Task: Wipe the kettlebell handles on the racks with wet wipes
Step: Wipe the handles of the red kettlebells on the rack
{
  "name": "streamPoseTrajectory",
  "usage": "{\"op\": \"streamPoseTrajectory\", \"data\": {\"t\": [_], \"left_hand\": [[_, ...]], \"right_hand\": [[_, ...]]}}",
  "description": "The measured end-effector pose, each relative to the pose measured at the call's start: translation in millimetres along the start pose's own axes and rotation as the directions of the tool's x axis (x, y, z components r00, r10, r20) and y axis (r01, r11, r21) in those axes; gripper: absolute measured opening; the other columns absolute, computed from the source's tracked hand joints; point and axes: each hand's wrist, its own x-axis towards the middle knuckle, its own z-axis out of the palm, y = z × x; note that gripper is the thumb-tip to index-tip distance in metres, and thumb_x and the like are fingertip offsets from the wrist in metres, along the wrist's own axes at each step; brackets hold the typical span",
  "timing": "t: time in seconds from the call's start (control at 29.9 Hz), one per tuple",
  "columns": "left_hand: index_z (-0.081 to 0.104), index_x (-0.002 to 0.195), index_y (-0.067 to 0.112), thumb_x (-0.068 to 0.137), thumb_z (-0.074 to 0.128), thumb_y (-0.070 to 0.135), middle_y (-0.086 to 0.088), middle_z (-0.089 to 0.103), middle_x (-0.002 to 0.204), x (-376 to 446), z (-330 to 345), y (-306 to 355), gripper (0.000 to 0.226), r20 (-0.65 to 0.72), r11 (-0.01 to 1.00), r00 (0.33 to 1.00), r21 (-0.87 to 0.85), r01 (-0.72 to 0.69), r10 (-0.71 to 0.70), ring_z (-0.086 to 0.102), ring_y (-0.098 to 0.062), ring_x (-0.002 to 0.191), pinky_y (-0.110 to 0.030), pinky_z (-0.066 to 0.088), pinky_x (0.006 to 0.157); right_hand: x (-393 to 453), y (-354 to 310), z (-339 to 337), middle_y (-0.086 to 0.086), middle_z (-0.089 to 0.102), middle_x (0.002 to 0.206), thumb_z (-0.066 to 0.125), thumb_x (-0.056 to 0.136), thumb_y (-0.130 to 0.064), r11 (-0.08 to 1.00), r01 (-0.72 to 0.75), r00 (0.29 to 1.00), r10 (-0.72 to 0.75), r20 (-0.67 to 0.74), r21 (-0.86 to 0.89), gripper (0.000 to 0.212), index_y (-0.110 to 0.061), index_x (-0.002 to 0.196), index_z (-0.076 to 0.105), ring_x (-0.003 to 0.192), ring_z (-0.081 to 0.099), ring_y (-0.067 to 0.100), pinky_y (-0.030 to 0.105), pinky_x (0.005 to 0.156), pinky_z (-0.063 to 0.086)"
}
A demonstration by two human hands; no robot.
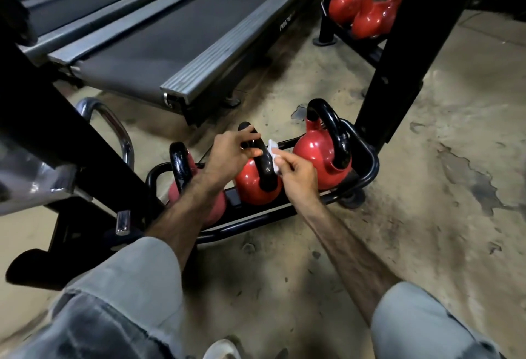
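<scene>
Hands meet over the middle red kettlebell (257,185) on a low black tubular floor rack (367,159). The left hand (227,153) curls its fingers over the top of the glossy black handle (263,159), seemingly to steady it, while the right hand (296,171) pinches a small crumpled white wet wipe (273,153) between thumb and fingertips, pressing it against the handle's right side, just beside the left fingertips.

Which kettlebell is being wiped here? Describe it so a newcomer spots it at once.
Find the low black rack on the floor in front of the treadmill. Three red kettlebells sit in it; it is the middle kettlebell. Only this one has the left hand on its handle and the right hand pressing a white wipe against it.
</scene>
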Motion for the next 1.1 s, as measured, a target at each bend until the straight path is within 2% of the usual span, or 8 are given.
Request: {"op": "streamPoseTrajectory", "data": {"t": [0.23, 0.37, 0.47, 0.54, 0.7, 0.84, 1.0, 1.1], "left_hand": [[0.068, 0.115, 0.013, 0.072, 0.079, 0.007, -0.005, 0.057, 0.134, 0, 0, -1, 0.045, -0.016, 0.997, 0.999, -0.069, 0.027, -0.028, 0.049, -0.010, 0.126, -0.030, 0.034, 0.114], [0.067, 0.117, 0.011, 0.073, 0.078, 0.005, -0.008, 0.056, 0.134, 1, 1, 4, 0.046, -0.009, 1.000, 1.000, -0.010, 0.024, -0.024, 0.049, -0.012, 0.127, -0.029, 0.035, 0.113], [0.068, 0.116, 0.010, 0.073, 0.078, 0.004, -0.009, 0.057, 0.134, 1, -1, 4, 0.045, 0.000, 0.999, 0.999, -0.022, 0.038, -0.038, 0.049, -0.011, 0.127, -0.030, 0.036, 0.112], [0.067, 0.116, 0.010, 0.073, 0.077, 0.003, -0.008, 0.056, 0.134, 0, -3, 5, 0.045, 0.010, 0.998, 0.999, -0.044, 0.044, -0.044, 0.048, -0.011, 0.128, -0.031, 0.036, 0.112], [0.066, 0.119, 0.013, 0.076, 0.076, 0.007, -0.005, 0.054, 0.137, 0, -1, 2, 0.044, 0.013, 0.999, 1.000, 0.031, 0.013, -0.014, 0.047, -0.013, 0.129, -0.032, 0.035, 0.113], [0.066, 0.119, 0.014, 0.077, 0.076, 0.009, -0.004, 0.054, 0.137, -1, 0, -2, 0.043, 0.004, 0.999, 1.000, 0.042, -0.005, 0.005, 0.048, -0.013, 0.129, -0.030, 0.035, 0.113], [0.067, 0.119, 0.014, 0.078, 0.075, 0.008, -0.004, 0.055, 0.136, 1, 1, -2, 0.042, -0.010, 0.999, 1.000, 0.033, 0.011, -0.011, 0.049, -0.013, 0.127, -0.025, 0.034, 0.112], [0.067, 0.119, 0.015, 0.078, 0.075, 0.008, -0.003, 0.055, 0.136, 2, 1, -2, 0.042, -0.009, 0.999, 1.000, 0.038, 0.021, -0.021, 0.049, -0.013, 0.128, -0.025, 0.035, 0.112]], "right_hand": [[-32, 36, -5, -0.015, 0.071, 0.103, 0.053, 0.096, -0.012, 0.991, -0.102, 0.991, 0.094, 0.094, 0.088, 0.031, -0.029, 0.117, 0.069, 0.089, 0.064, 0.005, 0.026, 0.072, 0.052], [13, 15, 2, -0.006, 0.073, 0.103, 0.053, 0.093, -0.012, 0.985, -0.173, 0.970, 0.169, 0.174, 0.004, 0.028, -0.028, 0.099, 0.075, 0.100, 0.065, 0.010, 0.029, 0.091, 0.050], [24, -1, -2, -0.009, 0.067, 0.068, 0.044, 0.092, -0.001, 0.949, -0.314, 0.888, 0.279, 0.366, 0.039, 0.033, -0.015, 0.099, 0.072, 0.064, 0.057, 0.005, 0.019, 0.059, 0.042], [23, 0, -6, -0.013, 0.059, 0.055, 0.038, 0.091, 0.002, 0.932, -0.361, 0.856, 0.314, 0.412, 0.041, 0.037, -0.016, 0.098, 0.069, 0.053, 0.048, 0.003, 0.019, 0.051, 0.034], [7, 22, 1, -0.001, 0.072, 0.092, 0.046, 0.094, -0.006, 0.949, -0.257, 0.948, 0.210, 0.238, 0.185, 0.033, -0.024, 0.101, 0.073, 0.082, 0.063, 0.011, 0.025, 0.070, 0.048], [-1, 27, -3, 0.002, 0.069, 0.089, 0.048, 0.094, -0.010, 0.974, -0.215, 0.965, 0.200, 0.171, 0.076, 0.032, -0.033, 0.093, 0.071, 0.077, 0.059, 0.014, 0.027, 0.059, 0.044], [41, -30, -7, 0.001, 0.044, 0.051, 0.031, 0.079, 0.004, 0.887, -0.432, 0.717, 0.446, 0.535, -0.161, 0.031, -0.013, 0.064, 0.052, 0.043, 0.042, 0.010, 0.025, 0.052, 0.029], [43, -38, -9, -0.004, 0.043, 0.043, 0.032, 0.079, 0.001, 0.872, -0.445, 0.666, 0.476, 0.574, -0.206, 0.029, -0.014, 0.059, 0.046, 0.038, 0.039, 0.008, 0.024, 0.049, 0.030]]}}
